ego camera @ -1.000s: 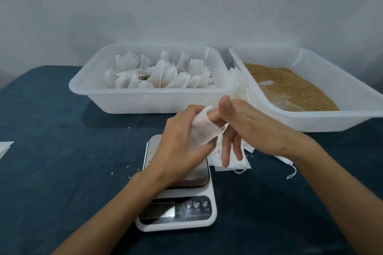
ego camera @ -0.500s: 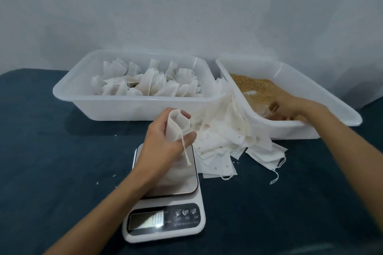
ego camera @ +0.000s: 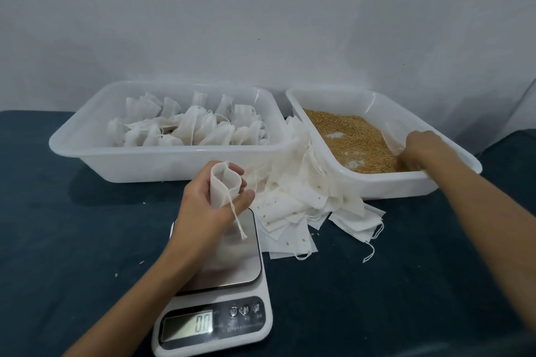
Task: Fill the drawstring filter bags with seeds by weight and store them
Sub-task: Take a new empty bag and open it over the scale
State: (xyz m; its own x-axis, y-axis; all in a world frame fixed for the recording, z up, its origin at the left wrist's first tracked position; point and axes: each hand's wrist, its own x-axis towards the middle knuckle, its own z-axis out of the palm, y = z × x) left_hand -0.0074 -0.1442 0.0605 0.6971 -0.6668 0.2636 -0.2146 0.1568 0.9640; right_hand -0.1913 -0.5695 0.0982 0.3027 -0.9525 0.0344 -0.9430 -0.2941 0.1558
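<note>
1. Nearest the camera: kitchen scale (ego camera: 214, 295) on the dark tabletop (ego camera: 72, 240). Display appears to read zero; steel platter bare apart from the bag's lower end, which hangs over it, contact unclear.
2. Over the platter: left hand (ego camera: 207, 206), fingers curled round an empty filter bag (ego camera: 224, 187), mouth held open and upward, drawstring (ego camera: 236, 219) dangling.
3. Just beside the scale, right: loose heap of flat empty bags (ego camera: 301, 203), leaning against both trays and scattered with stray seeds.
4. Far right: right hand (ego camera: 420, 148) down in the seed tray (ego camera: 406, 185), among the seeds (ego camera: 353, 142); finger state cannot be told, blurred.
5. Far left: storage tray (ego camera: 145, 165) holding filled bags (ego camera: 191, 127).
6. Step judged: fetching seeds. Next move calls for carrying them over the tray rim to the bag mouth.
7. Room: open tabletop left of scale; heap crowds the direct path.
</note>
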